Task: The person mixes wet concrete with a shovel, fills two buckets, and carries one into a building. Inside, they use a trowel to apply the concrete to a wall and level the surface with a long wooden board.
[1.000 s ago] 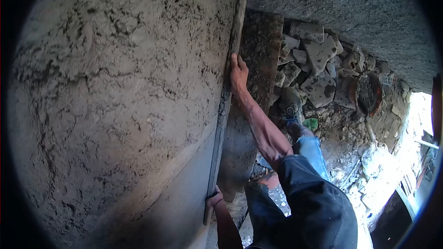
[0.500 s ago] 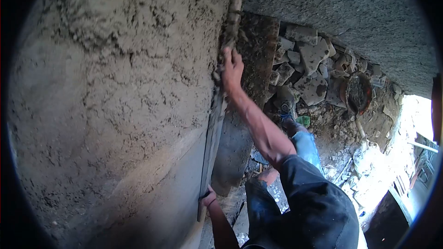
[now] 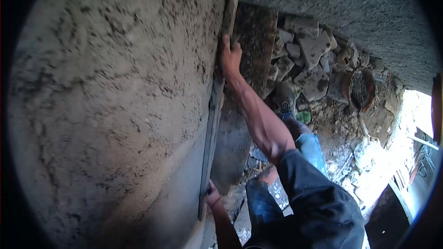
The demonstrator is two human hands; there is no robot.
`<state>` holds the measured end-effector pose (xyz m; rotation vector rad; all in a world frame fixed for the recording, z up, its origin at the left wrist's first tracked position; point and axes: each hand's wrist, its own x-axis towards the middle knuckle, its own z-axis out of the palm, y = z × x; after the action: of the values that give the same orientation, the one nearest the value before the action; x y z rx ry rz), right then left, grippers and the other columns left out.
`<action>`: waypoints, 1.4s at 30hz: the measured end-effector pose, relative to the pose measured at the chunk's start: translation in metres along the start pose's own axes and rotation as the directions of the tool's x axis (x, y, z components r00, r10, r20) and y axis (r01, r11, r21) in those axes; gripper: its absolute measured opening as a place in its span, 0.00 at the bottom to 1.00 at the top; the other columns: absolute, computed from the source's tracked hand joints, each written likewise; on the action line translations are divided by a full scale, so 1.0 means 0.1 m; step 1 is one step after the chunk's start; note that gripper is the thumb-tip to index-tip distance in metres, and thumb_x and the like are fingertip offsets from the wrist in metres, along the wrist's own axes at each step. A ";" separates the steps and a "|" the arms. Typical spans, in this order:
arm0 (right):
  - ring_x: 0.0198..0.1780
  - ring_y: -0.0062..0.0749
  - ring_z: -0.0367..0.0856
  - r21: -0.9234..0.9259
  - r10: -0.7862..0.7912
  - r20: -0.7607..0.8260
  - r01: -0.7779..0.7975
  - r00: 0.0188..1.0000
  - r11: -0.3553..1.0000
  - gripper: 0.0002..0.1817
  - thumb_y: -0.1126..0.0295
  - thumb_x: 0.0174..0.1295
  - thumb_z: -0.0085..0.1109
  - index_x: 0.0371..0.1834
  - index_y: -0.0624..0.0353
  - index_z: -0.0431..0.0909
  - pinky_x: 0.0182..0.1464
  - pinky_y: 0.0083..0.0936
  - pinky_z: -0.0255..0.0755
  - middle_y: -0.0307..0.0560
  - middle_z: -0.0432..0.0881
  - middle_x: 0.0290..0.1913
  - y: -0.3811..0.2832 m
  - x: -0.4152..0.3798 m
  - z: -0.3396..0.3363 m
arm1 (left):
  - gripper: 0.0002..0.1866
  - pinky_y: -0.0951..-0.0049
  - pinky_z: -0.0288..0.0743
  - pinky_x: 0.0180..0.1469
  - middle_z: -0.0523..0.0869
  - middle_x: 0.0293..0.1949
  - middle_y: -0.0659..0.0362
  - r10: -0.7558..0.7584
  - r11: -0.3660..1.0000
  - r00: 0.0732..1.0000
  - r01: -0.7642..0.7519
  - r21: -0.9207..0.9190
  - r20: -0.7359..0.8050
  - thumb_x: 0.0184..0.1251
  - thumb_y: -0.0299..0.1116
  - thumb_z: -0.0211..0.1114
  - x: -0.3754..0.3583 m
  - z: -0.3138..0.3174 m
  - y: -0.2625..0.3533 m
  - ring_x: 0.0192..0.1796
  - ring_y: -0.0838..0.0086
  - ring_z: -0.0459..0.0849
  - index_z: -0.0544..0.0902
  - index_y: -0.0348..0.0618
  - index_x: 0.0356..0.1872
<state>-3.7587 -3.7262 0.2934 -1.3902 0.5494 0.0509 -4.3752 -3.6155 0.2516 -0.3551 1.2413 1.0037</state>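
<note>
A long narrow straightedge (image 3: 208, 143) lies lengthwise against a wall of rough, wet-looking plaster (image 3: 115, 101). My right hand (image 3: 230, 60) is closed round its upper part, arm stretched out. Lower down, near the bottom end, my left hand (image 3: 212, 195) grips the same straightedge, its fingers partly hidden behind the edge. Pitted, coarse plaster covers the upper wall, while the lower part beside the straightedge looks smoother and greyer.
A dirt-covered board (image 3: 256, 41) stands beside the straightedge. Broken slabs (image 3: 316, 46) lie heaped near my shoe (image 3: 287, 103). A round pan (image 3: 361, 90) of grey material rests farther right, below a rough grey wall (image 3: 341, 0). White sacking (image 3: 369, 157) lies in bright light.
My right hand and the straightedge's upper part have shifted slightly up in the view. Lumps of mortar beside that hand no longer show. My left hand has barely moved and keeps its grip.
</note>
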 end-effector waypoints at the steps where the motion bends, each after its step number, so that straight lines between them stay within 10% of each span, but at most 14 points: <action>1: 0.46 0.40 0.74 -0.020 -0.026 0.017 0.026 1.000 0.999 0.31 0.48 0.64 0.48 0.48 0.73 0.72 0.49 0.31 0.66 0.59 0.79 0.43 0.04 0.07 0.01 | 0.28 0.44 0.61 0.63 0.70 0.62 0.54 0.105 0.994 0.994 -0.105 0.033 -0.008 0.67 0.49 0.45 -0.13 0.17 -0.29 0.64 0.54 0.67 0.67 0.42 0.62; 9: 0.54 0.35 0.71 -0.202 0.015 0.071 0.000 0.997 0.979 0.24 0.58 0.68 0.48 0.55 0.71 0.69 0.58 0.26 0.62 0.59 0.73 0.54 0.47 -1.06 -0.19 | 0.27 0.48 0.60 0.65 0.68 0.64 0.57 0.318 0.906 0.914 -0.214 0.364 -0.253 0.69 0.48 0.43 -0.41 -0.01 0.90 0.67 0.65 0.63 0.65 0.45 0.64; 11: 0.53 0.36 0.73 -0.001 -0.030 -0.040 0.030 0.999 1.000 0.27 0.55 0.67 0.48 0.53 0.72 0.70 0.56 0.28 0.64 0.60 0.75 0.52 0.66 -0.48 -0.06 | 0.25 0.47 0.61 0.64 0.67 0.65 0.58 -0.178 0.982 0.982 0.173 0.078 0.065 0.70 0.47 0.42 -0.29 0.03 0.57 0.67 0.66 0.64 0.65 0.47 0.65; 13: 0.54 0.55 0.71 -0.108 0.079 0.038 -0.075 0.996 0.991 0.31 0.49 0.66 0.45 0.50 0.75 0.69 0.55 0.36 0.64 0.68 0.73 0.50 0.70 0.12 -0.08 | 0.26 0.50 0.62 0.65 0.67 0.65 0.56 -0.283 0.957 0.937 0.263 0.122 0.206 0.71 0.45 0.41 -0.21 0.11 0.02 0.66 0.66 0.64 0.63 0.45 0.65; 18: 0.60 0.43 0.69 -0.201 0.047 0.060 -0.034 0.997 0.979 0.33 0.48 0.67 0.42 0.56 0.73 0.68 0.61 0.31 0.60 0.63 0.73 0.55 0.70 -0.73 -0.25 | 0.30 0.68 0.77 0.50 0.75 0.57 0.50 -0.633 0.767 0.667 0.607 0.206 0.392 0.66 0.51 0.51 -0.68 0.05 0.19 0.50 0.59 0.82 0.72 0.35 0.57; 21: 0.63 0.45 0.65 -0.077 0.114 0.198 -0.101 0.973 0.992 0.33 0.48 0.66 0.44 0.56 0.73 0.67 0.64 0.32 0.57 0.65 0.70 0.57 0.75 -1.03 -0.32 | 0.28 0.66 0.77 0.36 0.76 0.55 0.51 0.164 0.967 0.978 -0.133 0.218 -0.130 0.69 0.49 0.47 -0.50 -0.14 0.92 0.36 0.62 0.80 0.69 0.37 0.60; 24: 0.63 0.45 0.67 -0.247 0.125 0.017 -0.117 0.992 0.962 0.36 0.46 0.64 0.46 0.57 0.73 0.65 0.63 0.31 0.60 0.67 0.69 0.58 0.88 -0.50 -0.20 | 0.26 0.63 0.77 0.22 0.77 0.53 0.53 0.014 0.995 0.999 -0.009 0.097 -0.046 0.72 0.47 0.43 -0.04 -0.23 0.81 0.22 0.64 0.77 0.66 0.38 0.62; 25: 0.57 0.45 0.73 -0.157 0.099 -0.008 -0.099 0.995 0.983 0.35 0.45 0.64 0.45 0.55 0.73 0.68 0.58 0.32 0.65 0.67 0.74 0.53 0.89 -0.16 -0.14 | 0.26 0.62 0.77 0.18 0.77 0.52 0.54 -0.415 0.857 0.892 0.450 -0.250 0.181 0.73 0.46 0.41 0.56 -0.52 0.99 0.17 0.65 0.77 0.65 0.39 0.63; 27: 0.56 0.53 0.72 -0.160 0.145 0.119 -0.125 0.982 0.979 0.36 0.44 0.63 0.46 0.53 0.74 0.67 0.57 0.37 0.65 0.68 0.74 0.51 1.02 0.22 -0.16 | 0.25 0.60 0.78 0.27 0.76 0.54 0.53 -0.199 0.974 0.971 0.182 0.133 0.134 0.72 0.44 0.42 0.02 0.04 -0.19 0.29 0.63 0.79 0.66 0.40 0.63; 28: 0.56 0.54 0.73 -0.179 0.169 0.122 -0.146 0.978 0.973 0.36 0.44 0.64 0.46 0.53 0.74 0.67 0.56 0.37 0.66 0.68 0.75 0.51 0.98 0.24 -0.15 | 0.24 0.59 0.79 0.32 0.75 0.55 0.52 -0.343 0.937 0.911 0.316 0.148 0.229 0.72 0.43 0.43 -0.04 0.08 -0.34 0.35 0.62 0.80 0.67 0.40 0.62; 30: 0.57 0.55 0.71 -0.195 0.126 0.133 -0.099 0.983 0.976 0.35 0.45 0.65 0.44 0.53 0.74 0.69 0.57 0.36 0.65 0.68 0.74 0.52 0.88 0.05 -0.22 | 0.23 0.57 0.81 0.42 0.74 0.57 0.51 -0.767 0.591 0.369 0.723 0.357 0.525 0.72 0.41 0.44 0.02 -0.15 -0.14 0.46 0.61 0.82 0.68 0.41 0.62; 32: 0.63 0.52 0.64 -0.256 0.143 0.187 -0.092 0.972 0.962 0.34 0.47 0.66 0.42 0.58 0.72 0.66 0.64 0.34 0.58 0.68 0.67 0.60 0.92 -0.60 -0.39 | 0.23 0.65 0.81 0.40 0.73 0.59 0.51 -0.665 0.716 0.627 0.690 0.106 0.407 0.71 0.42 0.45 0.27 -0.82 1.06 0.45 0.58 0.83 0.68 0.41 0.62; 33: 0.63 0.51 0.65 -0.243 0.199 0.235 -0.141 0.951 0.960 0.33 0.49 0.67 0.43 0.59 0.72 0.65 0.64 0.33 0.57 0.66 0.68 0.58 1.03 -0.84 -0.44 | 0.24 0.63 0.80 0.42 0.72 0.60 0.51 0.050 0.991 0.997 -0.041 0.130 -0.065 0.71 0.42 0.45 -0.13 -0.49 0.95 0.47 0.58 0.81 0.68 0.41 0.62; 42: 0.48 0.41 0.74 -0.205 0.187 0.135 -0.158 0.973 0.966 0.29 0.49 0.66 0.46 0.51 0.70 0.71 0.54 0.30 0.65 0.60 0.76 0.44 0.82 0.12 -0.17 | 0.29 0.50 0.71 0.56 0.73 0.59 0.49 0.324 0.911 0.945 -0.301 0.281 -0.036 0.64 0.48 0.50 -0.18 0.14 -0.31 0.58 0.51 0.73 0.69 0.38 0.60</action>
<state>-3.7831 -3.7295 0.2126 -1.5094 0.5467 0.3584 -4.3417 -3.6309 0.2640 0.0216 1.5222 1.0788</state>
